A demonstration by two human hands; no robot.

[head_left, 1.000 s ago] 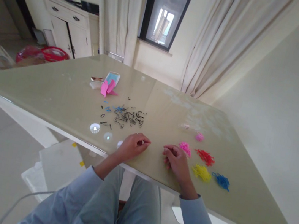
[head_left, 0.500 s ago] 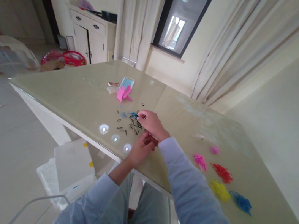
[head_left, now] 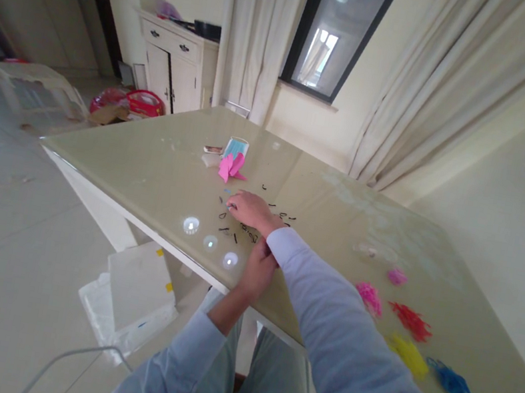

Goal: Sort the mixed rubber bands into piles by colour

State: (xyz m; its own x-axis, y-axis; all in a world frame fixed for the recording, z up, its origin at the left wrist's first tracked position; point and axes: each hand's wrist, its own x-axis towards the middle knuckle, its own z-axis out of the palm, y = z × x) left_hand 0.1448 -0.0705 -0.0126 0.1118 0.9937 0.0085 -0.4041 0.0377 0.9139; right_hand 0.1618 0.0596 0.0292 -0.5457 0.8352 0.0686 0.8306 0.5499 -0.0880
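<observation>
Near frame centre, the right hand point(head_left: 251, 209) has reached farther left over the left hand point(head_left: 259, 268), bringing its narrowed fingertips within picking reach of scattered black elastic bands point(head_left: 254, 238); either hand's hold, I cannot tell; red bands point(head_left: 411, 322) lie lower right.

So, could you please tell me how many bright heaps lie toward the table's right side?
5: small pink heap at the back, larger pink heap leftmost, red heap in the middle, yellow heap in front of it, blue heap farthest right. The right sleeve may hide more.
</observation>
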